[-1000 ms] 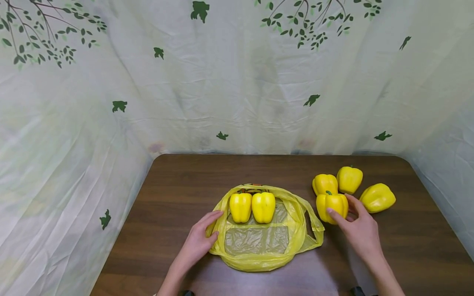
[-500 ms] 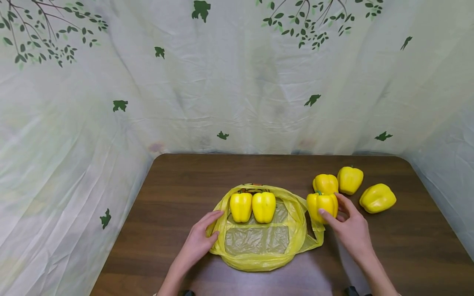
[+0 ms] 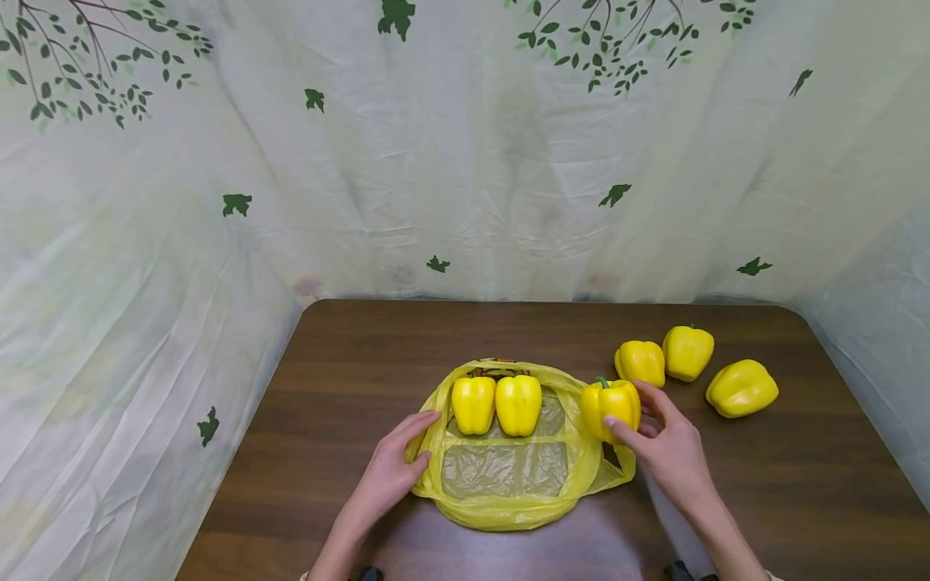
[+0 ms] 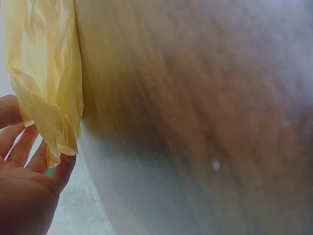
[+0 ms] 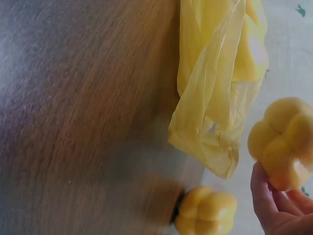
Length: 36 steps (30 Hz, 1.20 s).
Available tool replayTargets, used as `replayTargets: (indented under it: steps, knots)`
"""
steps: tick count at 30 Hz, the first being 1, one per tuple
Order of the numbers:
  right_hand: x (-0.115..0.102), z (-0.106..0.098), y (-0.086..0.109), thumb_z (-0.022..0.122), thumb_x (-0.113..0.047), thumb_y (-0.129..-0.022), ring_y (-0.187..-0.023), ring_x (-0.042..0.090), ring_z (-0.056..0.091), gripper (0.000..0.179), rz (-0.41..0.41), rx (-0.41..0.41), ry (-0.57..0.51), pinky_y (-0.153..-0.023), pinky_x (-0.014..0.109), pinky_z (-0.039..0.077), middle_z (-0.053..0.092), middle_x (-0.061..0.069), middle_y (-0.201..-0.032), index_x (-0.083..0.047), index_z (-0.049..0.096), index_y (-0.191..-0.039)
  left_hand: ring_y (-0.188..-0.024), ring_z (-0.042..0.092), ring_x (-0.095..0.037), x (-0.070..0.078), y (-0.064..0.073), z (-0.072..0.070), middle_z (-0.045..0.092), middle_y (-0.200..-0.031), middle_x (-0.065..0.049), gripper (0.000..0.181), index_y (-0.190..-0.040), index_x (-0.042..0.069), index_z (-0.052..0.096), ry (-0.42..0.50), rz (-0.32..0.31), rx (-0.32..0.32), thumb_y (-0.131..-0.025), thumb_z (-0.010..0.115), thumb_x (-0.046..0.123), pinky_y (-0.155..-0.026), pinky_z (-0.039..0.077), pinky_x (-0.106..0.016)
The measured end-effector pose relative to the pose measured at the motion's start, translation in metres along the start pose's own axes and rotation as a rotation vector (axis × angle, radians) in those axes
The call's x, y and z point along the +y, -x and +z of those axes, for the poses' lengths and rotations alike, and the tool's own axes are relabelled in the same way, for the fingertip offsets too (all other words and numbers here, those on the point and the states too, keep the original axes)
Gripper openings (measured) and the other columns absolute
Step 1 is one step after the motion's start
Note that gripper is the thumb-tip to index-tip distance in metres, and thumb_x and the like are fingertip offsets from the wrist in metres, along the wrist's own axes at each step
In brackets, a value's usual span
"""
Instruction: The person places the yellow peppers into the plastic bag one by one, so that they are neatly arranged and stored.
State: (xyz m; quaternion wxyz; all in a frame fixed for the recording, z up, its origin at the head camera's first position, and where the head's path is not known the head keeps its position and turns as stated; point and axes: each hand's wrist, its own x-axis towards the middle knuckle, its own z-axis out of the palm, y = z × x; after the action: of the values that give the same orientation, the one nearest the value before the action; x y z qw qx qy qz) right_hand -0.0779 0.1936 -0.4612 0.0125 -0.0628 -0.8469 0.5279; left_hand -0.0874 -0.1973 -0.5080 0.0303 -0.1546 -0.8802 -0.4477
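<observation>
A yellow bell pepper (image 3: pixel 609 408) with a green stem is held upright in my right hand (image 3: pixel 672 452), between thumb and fingers, over the right rim of a yellow plastic bag (image 3: pixel 508 515). Its lobed underside shows in the right wrist view, raised off the table. The bag lies open-mouthed on the table, and a pair of yellow bell peppers (image 3: pixel 496 405) stands side by side at its far end. My left hand (image 3: pixel 392 464) holds the bag's left edge. In the left wrist view, thumb and fingers lie around the thin plastic (image 4: pixel 46 98).
Several more things share the brown wooden table (image 3: pixel 349 339): one bell pepper (image 3: pixel 639 363) beside another bell pepper (image 3: pixel 687 353) at the back right, and a bell pepper on its side (image 3: pixel 741 389) farther right. A leaf-printed curtain (image 3: pixel 479 177) hangs behind the table.
My right hand has carried the bell pepper leftward, from in front of the other peppers to over the bag's right rim. The left hand stays at the bag's edge.
</observation>
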Motion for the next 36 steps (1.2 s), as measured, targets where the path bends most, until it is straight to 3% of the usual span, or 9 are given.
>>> replayTargets:
  steps: [5, 9, 21, 36]
  knots:
    - [-0.001, 0.004, -0.001, 0.075, -0.049, -0.083, -0.113, 0.030, 0.059, 0.082, -0.034, -0.023, 0.049, -0.087, 0.037, 0.055, 0.053, 0.018, -0.134, -0.012, 0.042, -0.147, -0.128, 0.050, -0.026, 0.001, 0.001, 0.000, 0.059, -0.134, -0.003, 0.060, -0.131, 0.007, 0.063, 0.006, -0.008, -0.001, -0.076, 0.070, -0.015, -0.107, 0.038, -0.048]
    - [-0.002, 0.008, -0.003, 0.075, -0.049, -0.083, -0.118, 0.029, 0.054, 0.081, -0.055, -0.042, 0.059, -0.092, 0.042, 0.052, 0.053, 0.016, -0.134, -0.011, 0.042, -0.147, -0.128, 0.051, -0.026, 0.001, 0.001, 0.000, 0.059, -0.134, -0.004, 0.060, -0.131, 0.007, 0.063, 0.003, -0.008, -0.001, -0.076, 0.070, -0.015, -0.107, 0.038, -0.049]
    - [-0.005, 0.022, -0.007, 0.074, -0.053, -0.082, -0.119, 0.026, 0.053, 0.081, -0.062, -0.111, 0.072, -0.091, 0.042, 0.053, 0.055, 0.010, -0.135, -0.011, 0.045, -0.144, -0.129, 0.050, -0.026, 0.000, 0.000, 0.000, 0.058, -0.135, -0.003, 0.060, -0.132, 0.008, 0.063, -0.003, -0.023, -0.010, -0.077, 0.070, -0.015, -0.107, 0.038, -0.048]
    - [-0.006, 0.039, -0.010, 0.076, -0.054, -0.079, -0.110, 0.026, 0.058, 0.080, -0.015, -0.090, 0.074, -0.085, 0.037, 0.056, 0.059, 0.013, -0.127, -0.010, 0.048, -0.141, -0.129, 0.050, -0.027, -0.001, 0.001, 0.000, 0.058, -0.134, -0.004, 0.060, -0.132, 0.008, 0.063, -0.002, -0.021, -0.003, -0.077, 0.070, -0.015, -0.107, 0.038, -0.048]
